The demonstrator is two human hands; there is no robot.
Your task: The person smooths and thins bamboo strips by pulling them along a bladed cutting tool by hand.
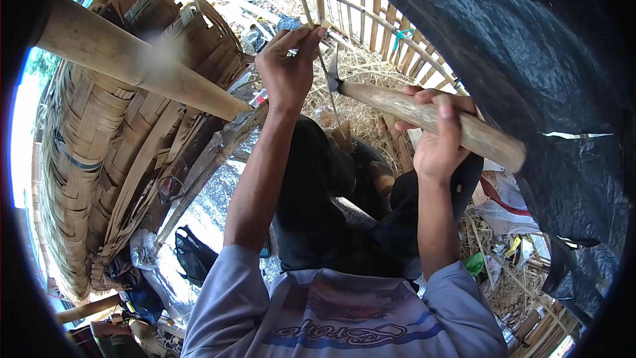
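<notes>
My left hand (288,59) is raised at the upper middle, its fingers pinched round a thin bamboo strip (330,87) that runs up past the top edge and down toward my knees. In my right hand (442,129) is the thick wooden handle of a knife (397,106), with the fingers wrapped round it. The knife's short dark curved blade (333,71) points up and left, close beside the strip just below my left hand. Whether blade and strip touch, I cannot tell.
Rolled woven bamboo mats (86,159) and a thick bamboo pole (132,59) are at the left. Black plastic sheeting (530,46) hangs at the right. Beyond the hands are a bamboo fence (377,20) and straw (371,76). A black bag (193,255) lies lower left.
</notes>
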